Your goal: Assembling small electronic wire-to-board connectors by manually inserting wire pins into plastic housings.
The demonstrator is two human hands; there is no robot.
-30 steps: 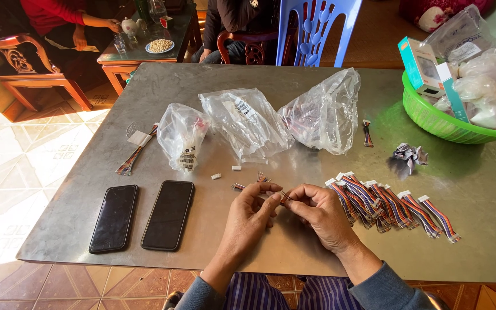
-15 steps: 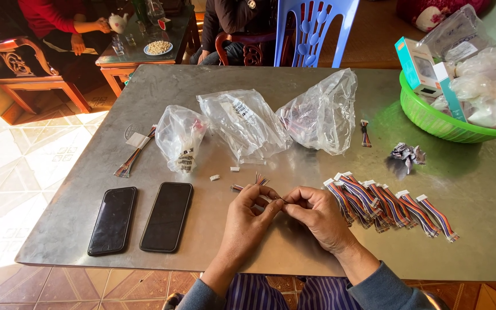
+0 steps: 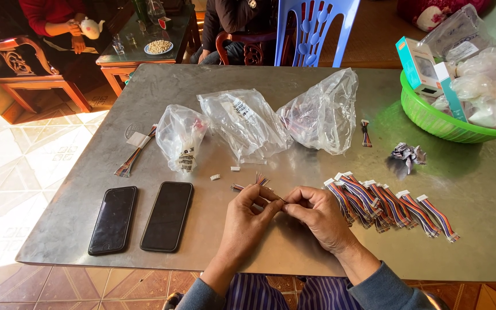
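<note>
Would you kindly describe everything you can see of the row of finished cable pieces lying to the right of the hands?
The row of cable pieces lies flat on the grey metal table, beside the right hand. They are short ribbon cables of many coloured wires, each with a small white plastic plug at its upper end. They lie side by side, slanted the same way and partly overlapping. The nearest ones lie against or under the right hand's knuckles; nothing else touches them.

Two black slab phones [image 3: 113, 220] [image 3: 167, 216] lie on the grey metal table [image 3: 466, 189]. Three clear plastic bags [image 3: 181, 136] [image 3: 247, 122] [image 3: 321, 113] stand behind. One green plastic basket [image 3: 431, 119]. Two tiny white connector pieces [image 3: 215, 177] [image 3: 235, 169]. One crumpled silver wrapper [image 3: 407, 154].
</note>
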